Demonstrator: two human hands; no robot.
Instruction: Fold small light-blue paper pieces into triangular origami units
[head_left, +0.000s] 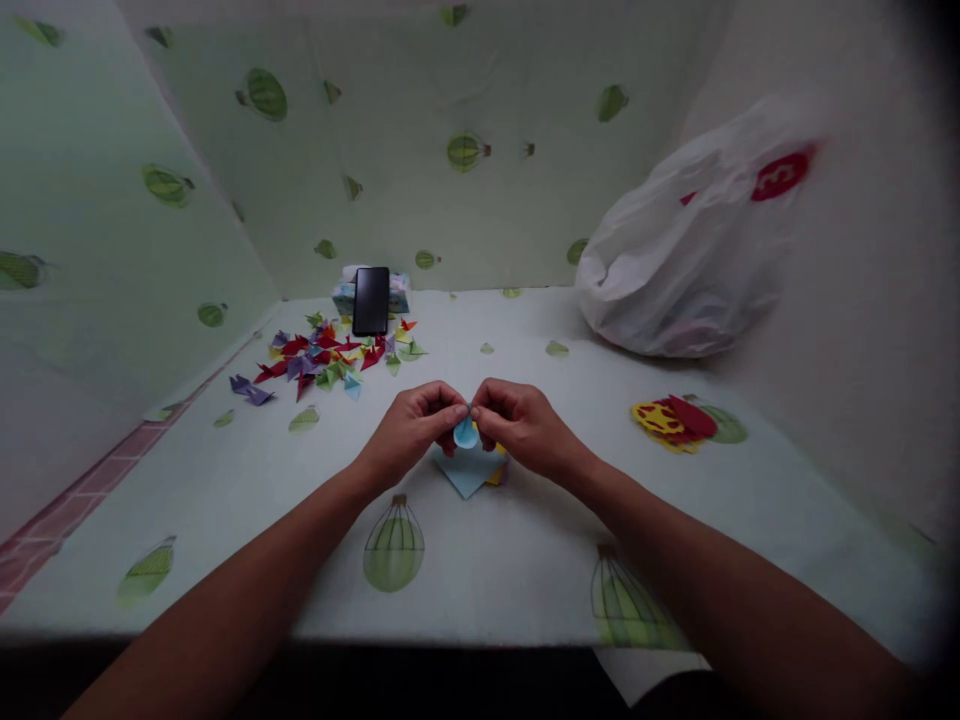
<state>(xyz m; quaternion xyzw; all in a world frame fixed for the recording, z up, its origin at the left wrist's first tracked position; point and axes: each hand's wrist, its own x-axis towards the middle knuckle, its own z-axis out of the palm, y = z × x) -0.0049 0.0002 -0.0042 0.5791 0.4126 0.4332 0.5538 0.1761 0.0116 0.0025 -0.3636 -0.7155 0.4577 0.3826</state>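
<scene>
The left hand (pixel 409 428) and right hand (pixel 527 428) are pinched closed on one small light-blue folded paper (pixel 466 436), over a stack of coloured paper sheets (pixel 466 478) on the white balloon-print bench (pixel 510 575); off to my left lie multicoloured folded-paper birds (pixel 328 374).

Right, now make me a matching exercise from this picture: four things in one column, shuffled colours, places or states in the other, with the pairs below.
Things
1. Phone
2. Plastic bag
3. Small light-blue paper
4. Paper cut-outs

Descriptions
A. Red and yellow, on the right of the tabletop
B. Pinched by the fingers of the left hand and right hand
C. White with red print
D. Propped up in front of a patterned box

Pairs: 1-D, 2-C, 3-B, 4-A
</scene>
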